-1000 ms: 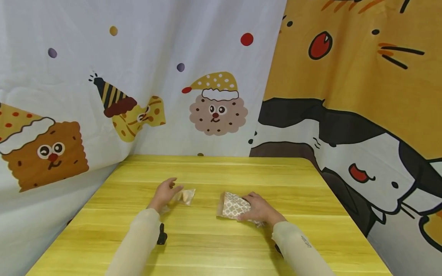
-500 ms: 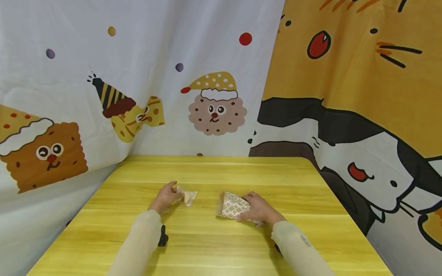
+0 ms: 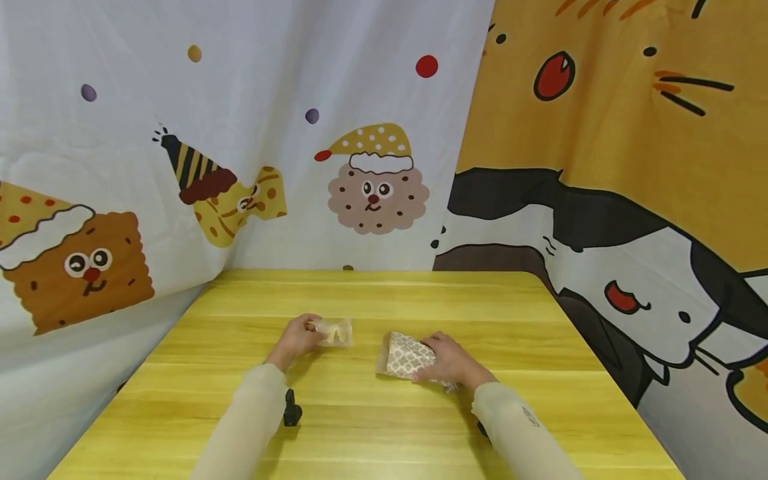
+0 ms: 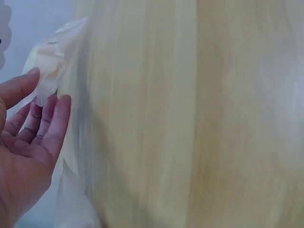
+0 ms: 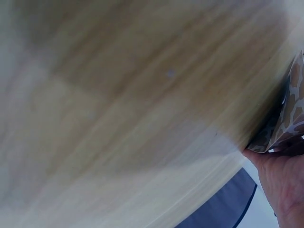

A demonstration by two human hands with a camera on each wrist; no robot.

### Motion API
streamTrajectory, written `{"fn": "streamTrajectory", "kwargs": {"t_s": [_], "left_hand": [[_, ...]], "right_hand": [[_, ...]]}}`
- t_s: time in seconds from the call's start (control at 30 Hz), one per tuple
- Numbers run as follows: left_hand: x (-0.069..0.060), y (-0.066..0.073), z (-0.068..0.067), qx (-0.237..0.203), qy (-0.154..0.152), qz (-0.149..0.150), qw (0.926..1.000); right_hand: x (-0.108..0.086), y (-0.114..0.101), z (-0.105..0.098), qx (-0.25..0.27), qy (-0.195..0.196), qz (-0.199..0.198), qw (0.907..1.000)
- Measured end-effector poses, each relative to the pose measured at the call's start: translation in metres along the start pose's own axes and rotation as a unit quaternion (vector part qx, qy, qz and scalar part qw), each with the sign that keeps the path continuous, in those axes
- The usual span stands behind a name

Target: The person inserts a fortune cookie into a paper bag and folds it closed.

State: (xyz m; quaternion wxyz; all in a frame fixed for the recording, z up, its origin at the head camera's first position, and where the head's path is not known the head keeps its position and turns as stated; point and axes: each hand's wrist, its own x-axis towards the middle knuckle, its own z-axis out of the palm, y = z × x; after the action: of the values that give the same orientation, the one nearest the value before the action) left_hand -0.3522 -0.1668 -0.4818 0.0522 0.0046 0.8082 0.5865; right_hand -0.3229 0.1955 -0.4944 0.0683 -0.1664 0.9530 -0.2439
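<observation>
My left hand [image 3: 299, 339] pinches the end of a small clear plastic packet [image 3: 338, 332] between thumb and fingers. Something pale and yellowish shows inside it, its kind unclear. The left wrist view has the packet [image 4: 51, 61] above the fingertips. On the right, my right hand [image 3: 451, 361] grips a paper bag [image 3: 408, 353] with a white-and-tan lattice pattern and a plain brown edge facing left. Its near end is partly covered by the hand. In the right wrist view only the bag's side [image 5: 290, 111] and the base of the thumb show.
Both forearms reach over a yellow wood-grain table [image 3: 372, 427]. Another translucent piece of plastic [image 4: 76, 204] appears below the left hand in the left wrist view. Printed cartoon curtains [image 3: 270, 80] hang behind the table and down both sides.
The left hand closes its fingers on the clear packet and shifts it slightly right, turning it more level. The right hand and the patterned bag stay in place.
</observation>
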Motion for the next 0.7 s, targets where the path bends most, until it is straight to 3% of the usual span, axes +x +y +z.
{"fn": "streamTrajectory", "kwargs": {"t_s": [0.1,0.3,0.5,0.7], "left_hand": [[0.001,0.005,0.004,-0.029,0.000,0.004,0.9996],[-0.002,0.014,0.020,-0.048,-0.026,0.019,0.9983],[-0.005,0.011,0.040,-0.084,-0.064,0.020,0.9942],[-0.010,0.009,0.057,-0.082,-0.089,0.018,0.9925]], "right_hand": [[0.001,0.000,0.000,-0.001,0.002,0.001,1.0000],[0.002,0.001,0.000,0.001,0.003,0.006,1.0000],[0.001,-0.001,0.000,0.000,0.001,0.002,1.0000],[0.001,0.001,-0.001,0.006,-0.001,-0.003,1.0000]]}}
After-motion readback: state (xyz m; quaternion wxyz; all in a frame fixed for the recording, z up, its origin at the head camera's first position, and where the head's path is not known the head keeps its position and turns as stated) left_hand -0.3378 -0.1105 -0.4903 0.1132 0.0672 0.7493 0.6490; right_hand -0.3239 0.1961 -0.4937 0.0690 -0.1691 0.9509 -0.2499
